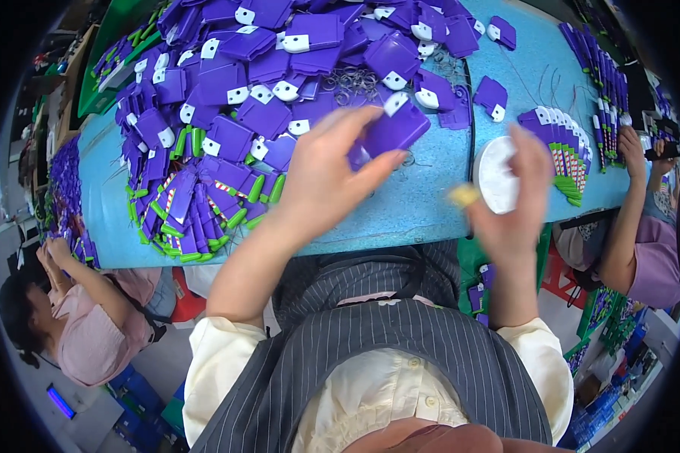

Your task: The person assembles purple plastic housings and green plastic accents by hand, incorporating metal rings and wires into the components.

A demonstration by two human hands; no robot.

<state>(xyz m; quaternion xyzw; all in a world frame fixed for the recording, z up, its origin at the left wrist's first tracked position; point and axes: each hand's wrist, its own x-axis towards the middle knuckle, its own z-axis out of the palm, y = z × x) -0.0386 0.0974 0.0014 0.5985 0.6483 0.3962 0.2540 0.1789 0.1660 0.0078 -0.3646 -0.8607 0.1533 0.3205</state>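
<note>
My left hand [329,170] grips a flat purple plastic case [397,134] with a white corner tab, held above the table between thumb and fingers. To the right, my right hand [517,200] is blurred, its thumb and fingers apart and nothing visible between them. A yellow cover [463,196] sits on its thumb tip. Partly behind that hand lies a round white dish [493,170]. Beyond my left hand, a large heap of similar purple cases [234,79] spreads over the table, with a small pile of thin metal rings [351,84] among them.
Green-tipped purple pieces [193,204] lie at the table's left; more are fanned out [563,151] at right. A dark cord [472,98] crosses the blue table [332,243]. One person [102,325] works at left, another [642,241] at right. A green bin [117,83] stands far left.
</note>
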